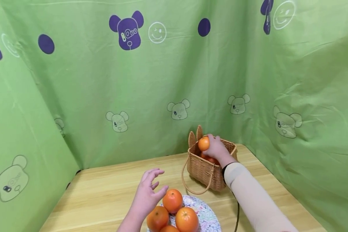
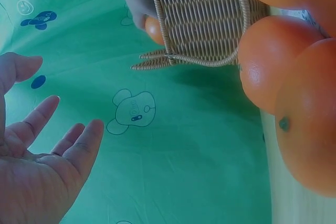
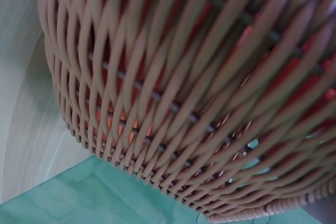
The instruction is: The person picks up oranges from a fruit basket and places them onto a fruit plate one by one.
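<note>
A round, smooth-skinned orange fruit (image 1: 204,143) sits at the mouth of a brown woven wicker basket (image 1: 201,167), near the rear left corner, its top above the rim. The right hand (image 1: 217,149) grips it from the right, fingers curled over the top and thumb low; the far-side fingertips are hidden. With the grip on one side only, the smooth fruit could slip and roll over the rim. If it drops, it could knock the red-orange fruit (image 1: 210,159) lying lower inside, and a forearm pressing on the near wall could tip the basket.

The rim and a pair of wicker rabbit ears (image 1: 192,139) stand close to the held fruit as obstacles. A thin looped wicker handle (image 1: 201,193) hangs down the front, where fingers might snag. A thin dark cord (image 1: 238,212) runs on the table beside the pale sleeve (image 1: 255,196).

The left hand (image 1: 148,192) hovers with fingers spread and loosely bent, holding nothing, beside oranges (image 1: 187,219) grouped on a multicoloured patterned plate (image 1: 206,215); a nudge could set those rolling. Beneath is a light wood-grain table (image 1: 104,193), with green printed curtains (image 1: 162,77) around it.
</note>
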`<move>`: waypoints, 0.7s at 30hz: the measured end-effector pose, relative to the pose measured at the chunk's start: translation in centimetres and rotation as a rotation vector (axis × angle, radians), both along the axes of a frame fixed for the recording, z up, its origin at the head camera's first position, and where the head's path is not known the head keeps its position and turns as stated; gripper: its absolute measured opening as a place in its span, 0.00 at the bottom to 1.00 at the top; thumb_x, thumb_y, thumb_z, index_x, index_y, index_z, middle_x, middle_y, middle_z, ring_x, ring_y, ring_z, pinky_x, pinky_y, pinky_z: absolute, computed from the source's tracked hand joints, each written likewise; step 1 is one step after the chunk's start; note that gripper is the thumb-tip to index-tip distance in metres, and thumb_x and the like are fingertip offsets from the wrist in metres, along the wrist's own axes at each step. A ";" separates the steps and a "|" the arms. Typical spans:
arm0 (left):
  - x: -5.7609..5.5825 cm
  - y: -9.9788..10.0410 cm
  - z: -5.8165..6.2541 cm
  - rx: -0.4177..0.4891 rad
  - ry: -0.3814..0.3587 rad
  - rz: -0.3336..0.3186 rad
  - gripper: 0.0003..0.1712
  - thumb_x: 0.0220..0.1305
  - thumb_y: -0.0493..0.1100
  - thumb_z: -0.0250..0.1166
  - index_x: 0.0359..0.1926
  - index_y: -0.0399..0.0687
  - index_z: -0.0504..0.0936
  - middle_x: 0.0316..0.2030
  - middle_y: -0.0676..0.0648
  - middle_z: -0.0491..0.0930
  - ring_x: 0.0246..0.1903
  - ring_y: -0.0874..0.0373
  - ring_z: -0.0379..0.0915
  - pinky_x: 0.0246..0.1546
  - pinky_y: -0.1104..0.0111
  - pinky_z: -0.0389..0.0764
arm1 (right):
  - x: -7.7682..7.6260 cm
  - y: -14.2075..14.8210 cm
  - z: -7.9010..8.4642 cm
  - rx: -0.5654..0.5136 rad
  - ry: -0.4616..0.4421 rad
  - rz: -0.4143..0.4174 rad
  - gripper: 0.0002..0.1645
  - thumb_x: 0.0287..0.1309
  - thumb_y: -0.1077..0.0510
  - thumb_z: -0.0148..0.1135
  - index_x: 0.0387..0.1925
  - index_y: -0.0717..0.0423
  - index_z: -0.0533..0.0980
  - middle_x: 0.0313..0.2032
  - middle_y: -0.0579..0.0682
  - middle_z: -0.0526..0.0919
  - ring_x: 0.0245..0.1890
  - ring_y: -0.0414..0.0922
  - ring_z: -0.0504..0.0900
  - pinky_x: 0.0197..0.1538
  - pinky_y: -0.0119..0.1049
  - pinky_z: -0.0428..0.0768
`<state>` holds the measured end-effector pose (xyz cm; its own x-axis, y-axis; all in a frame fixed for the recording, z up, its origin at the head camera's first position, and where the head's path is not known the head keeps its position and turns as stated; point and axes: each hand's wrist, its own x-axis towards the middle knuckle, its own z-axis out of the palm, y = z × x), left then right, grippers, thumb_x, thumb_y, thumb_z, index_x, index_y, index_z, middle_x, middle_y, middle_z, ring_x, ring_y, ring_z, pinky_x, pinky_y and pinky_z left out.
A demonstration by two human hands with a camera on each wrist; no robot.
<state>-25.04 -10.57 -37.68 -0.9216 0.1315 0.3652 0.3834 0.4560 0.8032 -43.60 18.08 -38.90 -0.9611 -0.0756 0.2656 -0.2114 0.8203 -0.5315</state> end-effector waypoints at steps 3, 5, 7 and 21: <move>-0.1 0.0 -0.2 -0.004 0.000 0.002 0.26 0.50 0.38 0.68 0.52 0.52 0.73 0.58 0.46 0.63 0.57 0.47 0.64 0.53 0.63 0.74 | 0.5 -0.1 0.4 -0.026 0.018 -0.002 0.50 0.35 0.55 0.71 0.62 0.56 0.56 0.46 0.65 0.62 0.41 0.57 0.72 0.46 0.52 0.74; -0.2 0.1 -0.2 -0.003 -0.002 0.006 0.26 0.50 0.37 0.68 0.52 0.51 0.73 0.58 0.45 0.63 0.57 0.46 0.63 0.53 0.63 0.74 | 0.9 -0.2 0.6 -0.042 0.034 -0.001 0.50 0.37 0.55 0.71 0.62 0.55 0.56 0.46 0.65 0.62 0.41 0.57 0.72 0.46 0.52 0.75; -0.2 0.2 -0.3 -0.004 -0.001 0.009 0.26 0.50 0.37 0.68 0.52 0.51 0.73 0.57 0.45 0.63 0.57 0.46 0.63 0.53 0.63 0.74 | 1.4 -0.5 0.9 -0.053 0.055 -0.008 0.51 0.37 0.55 0.71 0.63 0.54 0.55 0.46 0.64 0.63 0.41 0.57 0.73 0.46 0.53 0.75; -0.3 1.1 0.2 0.018 -0.044 -0.018 0.34 0.51 0.39 0.68 0.59 0.53 0.66 0.58 0.46 0.63 0.57 0.48 0.62 0.54 0.62 0.73 | 10.0 -4.9 4.2 -0.227 0.226 0.213 0.52 0.35 0.51 0.74 0.63 0.49 0.57 0.55 0.56 0.66 0.48 0.52 0.73 0.51 0.52 0.74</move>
